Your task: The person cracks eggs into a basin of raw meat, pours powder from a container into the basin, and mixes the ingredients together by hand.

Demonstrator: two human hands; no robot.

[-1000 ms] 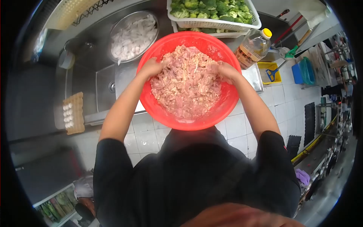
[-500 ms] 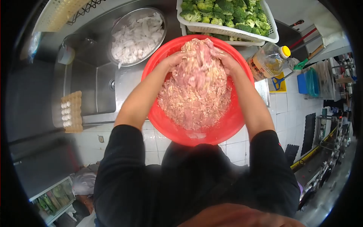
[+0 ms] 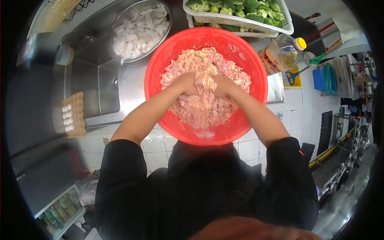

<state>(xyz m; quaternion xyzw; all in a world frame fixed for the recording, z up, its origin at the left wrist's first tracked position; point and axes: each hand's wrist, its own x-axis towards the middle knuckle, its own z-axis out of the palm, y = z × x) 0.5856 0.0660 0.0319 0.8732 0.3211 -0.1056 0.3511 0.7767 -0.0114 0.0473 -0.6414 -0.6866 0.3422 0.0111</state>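
A large red bowl (image 3: 154, 82) holds a heap of pink raw meat mixed with pale yellowish bits (image 3: 236, 74). Near the middle of the bowl, my left hand (image 3: 189, 85) is sunk in the meat, its fingers mostly hidden. My right hand (image 3: 221, 85) is in the meat just beside it, with its fingers hidden too. Between the two hands a blurred clump of the mix stands up. The bowl rests at the edge of the steel counter, in front of my body.
A metal bowl of whitish pieces (image 3: 141, 32) and a white basket of broccoli (image 3: 240, 18) lie beyond. An oil bottle (image 3: 282, 54) stands to the right. At left are a sink (image 3: 89, 86) and an egg tray (image 3: 78, 116).
Both hands came in from the sides of the bowl, lifted meat at its far side, and are now lower and close together at the middle. The view has shifted a little.
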